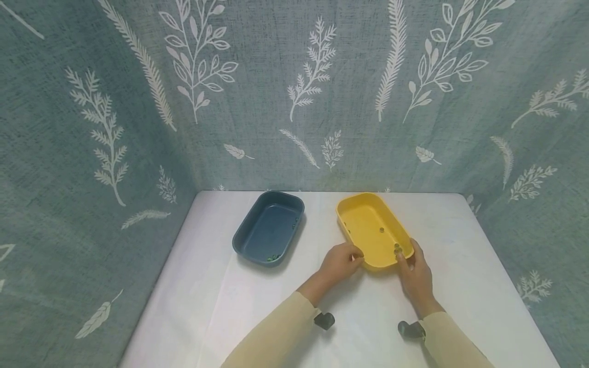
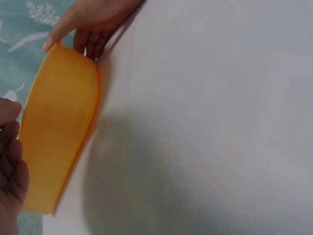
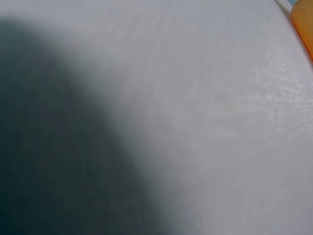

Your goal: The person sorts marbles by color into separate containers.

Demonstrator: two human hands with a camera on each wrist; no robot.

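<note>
A yellow tray [image 1: 365, 214] stands on the right half of the table, turned at an angle. Several small dark greenish pieces [image 1: 381, 230] lie in it, most of them near the corner by my right thumb; their kind is too small to tell. My left hand [image 1: 339, 261] pinches the tray's near left rim between thumb and fingers. At the near right corner my right hand [image 1: 416, 276] grips the wall, thumb at the rim and fingers outside. The left wrist view shows the tray's outer wall [image 2: 61, 117] between both hands. Only a sliver of tray [image 3: 304, 24] enters the right wrist view.
A dark blue tray [image 1: 269, 232] sits to the left, with several small green pieces [image 1: 273, 258] at its near end and a few along its right wall. White cloth [image 1: 221, 306] covers the table. Patterned grey-green curtains [image 1: 257, 102] enclose the back and sides.
</note>
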